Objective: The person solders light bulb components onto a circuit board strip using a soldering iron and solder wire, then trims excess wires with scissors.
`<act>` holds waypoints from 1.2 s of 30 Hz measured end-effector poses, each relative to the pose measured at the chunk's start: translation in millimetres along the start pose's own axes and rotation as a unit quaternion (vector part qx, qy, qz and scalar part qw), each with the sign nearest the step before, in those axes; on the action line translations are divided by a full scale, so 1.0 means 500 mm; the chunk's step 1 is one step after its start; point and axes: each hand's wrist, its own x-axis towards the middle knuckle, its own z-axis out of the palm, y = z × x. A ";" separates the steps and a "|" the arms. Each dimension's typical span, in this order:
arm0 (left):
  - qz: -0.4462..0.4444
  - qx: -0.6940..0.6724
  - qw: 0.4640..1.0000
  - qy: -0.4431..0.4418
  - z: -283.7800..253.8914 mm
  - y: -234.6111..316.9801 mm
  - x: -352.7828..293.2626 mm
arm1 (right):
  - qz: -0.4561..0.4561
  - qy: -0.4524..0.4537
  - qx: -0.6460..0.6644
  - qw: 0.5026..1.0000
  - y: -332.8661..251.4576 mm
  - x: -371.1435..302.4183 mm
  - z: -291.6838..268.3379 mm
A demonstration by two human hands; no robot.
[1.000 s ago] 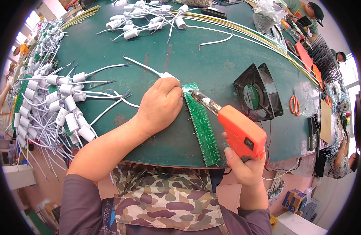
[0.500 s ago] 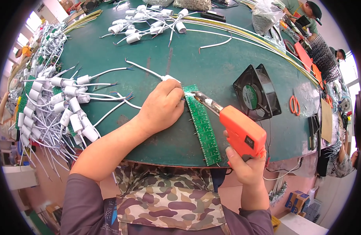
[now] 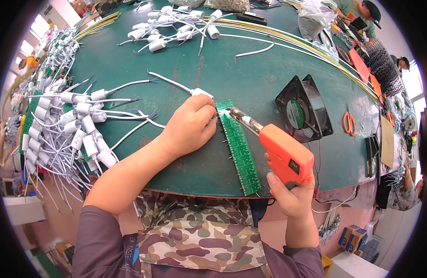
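My left hand (image 3: 191, 123) is closed around a white cylindrical piece with a cable (image 3: 202, 93), just left of the far end of a green circuit board strip (image 3: 241, 155). Most of that piece is hidden by my fingers. A trailing white cable runs from it to the far left, ending in bare coloured wires. In my right hand (image 3: 292, 197) is an orange soldering gun (image 3: 286, 150), gripped by its handle. Its metal tip reaches left to the far end of the strip; whether it touches the board I cannot tell for sure.
A large heap of white cylindrical pieces with cables (image 3: 88, 143) lies at the left, another cluster (image 3: 165, 28) at the far side. Right of the board stand a black fan (image 3: 304, 109) and orange-handled scissors (image 3: 348, 123). Long yellow and white wires (image 3: 310, 44) curve along the back. A co-worker (image 3: 364, 18) is at far right.
The soldering gun has shifted very slightly, its tip a little to the right at the board's far end. My left hand has turned slightly, its fingers still closed on the white piece.
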 end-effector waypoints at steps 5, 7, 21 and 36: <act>-0.015 0.031 0.999 0.029 0.013 0.004 -0.002 | 0.029 -0.043 0.010 0.999 0.003 -0.004 -0.013; -0.015 0.041 0.998 0.036 0.017 0.004 -0.001 | 0.049 -0.082 0.010 0.995 0.006 -0.004 -0.018; -0.012 0.059 0.997 0.040 0.022 0.004 0.001 | 0.024 -0.038 -0.013 0.999 0.002 0.004 0.003; -0.010 0.070 0.997 0.038 0.022 0.002 0.001 | 0.046 -0.059 -0.014 0.997 -0.014 0.009 0.000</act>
